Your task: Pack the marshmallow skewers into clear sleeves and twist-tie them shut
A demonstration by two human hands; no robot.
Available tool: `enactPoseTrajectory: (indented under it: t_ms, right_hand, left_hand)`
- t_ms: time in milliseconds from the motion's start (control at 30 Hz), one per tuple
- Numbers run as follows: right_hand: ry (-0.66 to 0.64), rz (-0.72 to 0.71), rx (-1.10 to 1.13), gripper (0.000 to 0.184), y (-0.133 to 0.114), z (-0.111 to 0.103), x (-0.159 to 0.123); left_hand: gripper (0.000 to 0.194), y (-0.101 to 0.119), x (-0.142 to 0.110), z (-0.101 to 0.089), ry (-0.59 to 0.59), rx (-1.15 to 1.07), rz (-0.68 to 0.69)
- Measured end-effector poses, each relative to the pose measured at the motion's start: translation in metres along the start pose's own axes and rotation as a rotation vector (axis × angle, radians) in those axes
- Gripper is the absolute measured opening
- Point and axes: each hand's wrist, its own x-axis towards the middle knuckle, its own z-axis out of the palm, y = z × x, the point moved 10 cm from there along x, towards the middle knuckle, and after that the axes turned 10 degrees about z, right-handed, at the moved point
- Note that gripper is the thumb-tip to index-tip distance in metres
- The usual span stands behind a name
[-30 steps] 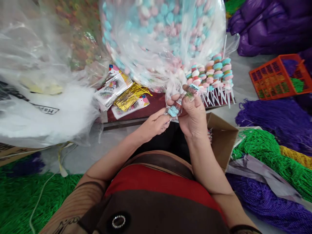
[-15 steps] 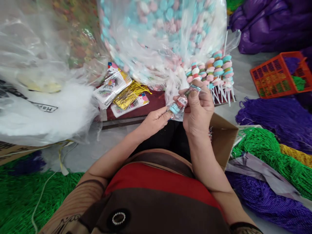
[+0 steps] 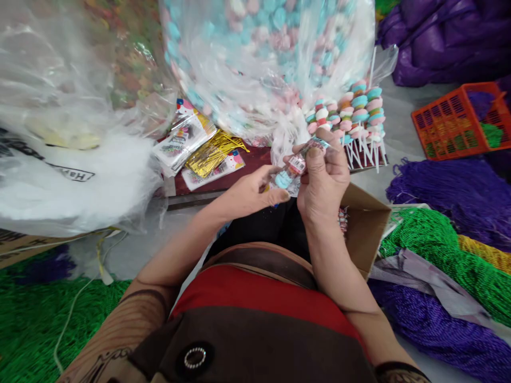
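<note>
A clear-wrapped candy skewer (image 3: 296,166), with a barcode label and a pale blue piece at its lower end, is held in front of my lap. My right hand (image 3: 325,181) grips it, thumb pressed on the upper part of the wrapper. Close by its lower end, my left hand (image 3: 255,192) has the thumb stretched out, apart from the fingers; the fingertips are partly hidden behind the wrapper. Just beyond my right hand lie several unwrapped marshmallow skewers (image 3: 359,111) with white sticks. Gold twist ties (image 3: 213,154) rest on printed bags (image 3: 186,139) to the left.
A large clear sack of pastel marshmallows (image 3: 255,69) fills the back of the dark red table (image 3: 255,159). Another sack (image 3: 72,175) bulges at left. An open cardboard box (image 3: 369,229) stands by my right forearm. Beyond are an orange crate (image 3: 447,125) and green cord bundles (image 3: 431,244).
My left hand has loosened from the lower end of the wrapped skewer, its thumb swinging out and down. The right hand keeps its grip almost in place.
</note>
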Motion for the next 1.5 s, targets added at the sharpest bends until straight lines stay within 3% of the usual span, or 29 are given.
enactPoseTrajectory:
  t_ms: [100, 200, 267, 367, 467, 533, 567, 633, 767, 833, 867, 967, 1033, 1067, 1167, 1233, 1300, 1400, 1500]
  right_hand:
    - [-0.020, -0.017, -0.096, 0.043, 0.003, 0.009, -0.008]
    - [-0.019, -0.023, -0.128, 0.044, 0.007, 0.011, -0.010]
    - [-0.029, 0.018, -0.074, 0.042, 0.007, 0.009, -0.009]
    - [-0.194, 0.168, 0.085, 0.045, 0.002, 0.014, -0.004]
    - [-0.444, 0.269, 0.192, 0.059, -0.016, 0.025, -0.006]
    - [-0.481, 0.276, 0.187, 0.054, -0.024, 0.026, -0.007]
    - [-0.451, 0.262, 0.174, 0.046, -0.026, 0.024, -0.007]
    - [-0.325, 0.185, 0.140, 0.027, -0.026, 0.019, -0.005]
    - [-0.051, -0.019, 0.055, 0.012, -0.020, 0.010, -0.003]
    - [-0.066, -0.035, 0.029, 0.019, -0.016, 0.013, -0.001]
    - [-0.138, -0.004, 0.029, 0.026, -0.013, 0.019, 0.001]
    - [-0.415, 0.162, 0.043, 0.050, -0.001, 0.043, 0.000]
    - [-0.428, 0.195, 0.061, 0.048, 0.003, 0.049, 0.002]
    - [-0.378, 0.172, 0.076, 0.041, 0.004, 0.048, 0.006]
    - [-0.241, 0.067, 0.075, 0.029, 0.010, 0.053, 0.014]
    - [-0.272, 0.039, -0.013, 0.033, 0.020, 0.068, 0.020]
    - [-0.363, 0.021, -0.173, 0.035, 0.032, 0.086, 0.026]
    - [-0.484, -0.099, -0.548, 0.026, 0.043, 0.113, 0.032]
    - [-0.534, -0.217, -1.001, 0.023, 0.059, 0.136, 0.035]
  left_hand:
    - [0.049, 0.003, 0.007, 0.016, -0.033, 0.080, 0.021]
    - [0.034, -0.002, 0.008, 0.011, 0.058, 0.187, 0.027]
    - [0.040, -0.012, 0.005, 0.010, 0.050, 0.157, -0.033]
    - [0.058, -0.022, -0.009, 0.041, -0.204, -0.218, -0.191]
    - [0.063, -0.001, -0.035, 0.087, -0.541, -0.670, -0.298]
    - [0.064, 0.014, -0.044, 0.103, -0.651, -0.814, -0.293]
    - [0.064, 0.016, -0.042, 0.105, -0.645, -0.818, -0.272]
    - [0.062, 0.007, -0.027, 0.089, -0.470, -0.655, -0.188]
    - [0.040, -0.009, -0.003, 0.002, 0.151, 0.112, -0.004]
    - [0.039, -0.009, -0.003, -0.014, 0.228, 0.257, 0.035]
    - [0.042, -0.013, -0.003, -0.010, 0.176, 0.195, 0.039]
    - [0.055, -0.020, -0.007, 0.027, -0.150, -0.244, -0.013]
    - [0.057, -0.019, -0.009, 0.031, -0.194, -0.353, -0.032]
    - [0.055, -0.019, -0.008, 0.021, -0.125, -0.280, -0.014]
    - [0.040, -0.008, -0.011, -0.035, 0.253, 0.170, 0.111]
    - [0.033, 0.001, -0.021, -0.067, 0.438, 0.338, 0.167]
    - [0.032, -0.001, -0.031, -0.093, 0.574, 0.250, 0.169]
    - [0.034, -0.017, -0.044, -0.124, 0.772, -0.145, 0.092]
    - [0.035, -0.031, -0.048, -0.132, 0.853, -0.442, -0.035]
